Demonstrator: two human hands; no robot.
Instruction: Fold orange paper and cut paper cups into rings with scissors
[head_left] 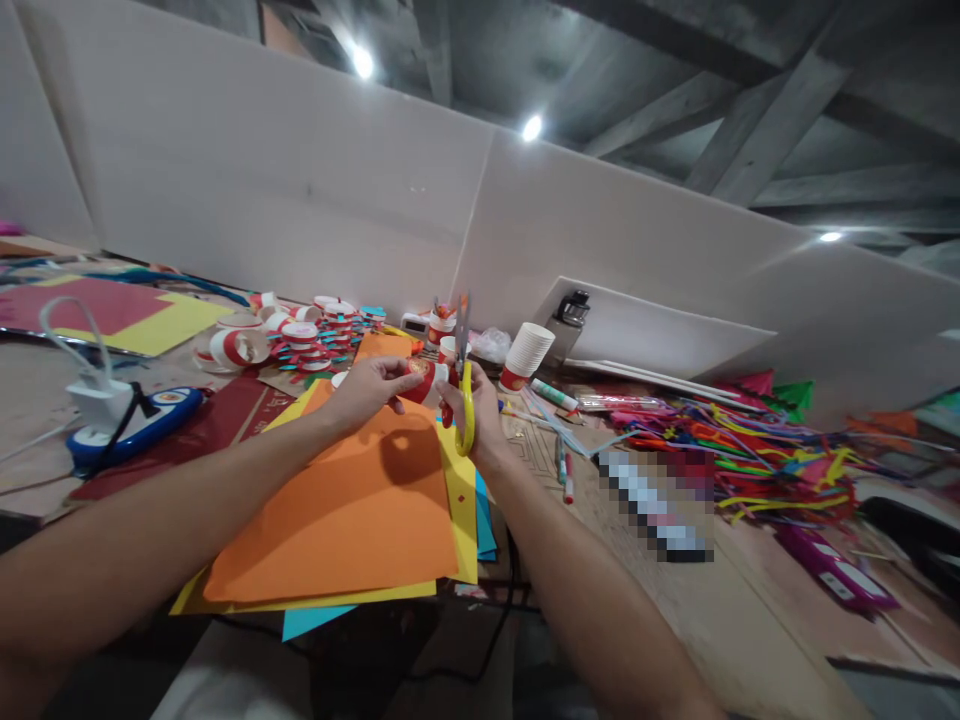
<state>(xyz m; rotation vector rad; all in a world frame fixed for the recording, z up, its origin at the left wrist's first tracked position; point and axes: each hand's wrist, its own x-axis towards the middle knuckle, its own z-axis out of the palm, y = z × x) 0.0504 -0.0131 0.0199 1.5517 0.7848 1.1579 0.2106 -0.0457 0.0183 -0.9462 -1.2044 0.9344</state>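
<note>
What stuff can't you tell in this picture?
All in the head view:
Print on the red-and-white cup: too small and blurry, partly covered by the left hand.
Some of the right hand's grip: hidden by the yellow-handled scissors.
Most of the blue paper: covered by yellow paper and orange paper.
The pixelated thing: blocky squares hide it.
The black thing: cut off by the right edge.

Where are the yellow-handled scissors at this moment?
In the head view, near the middle, the yellow-handled scissors are in the right hand, blades pointing up, just right of the red-and-white paper cup in the left hand.
</note>
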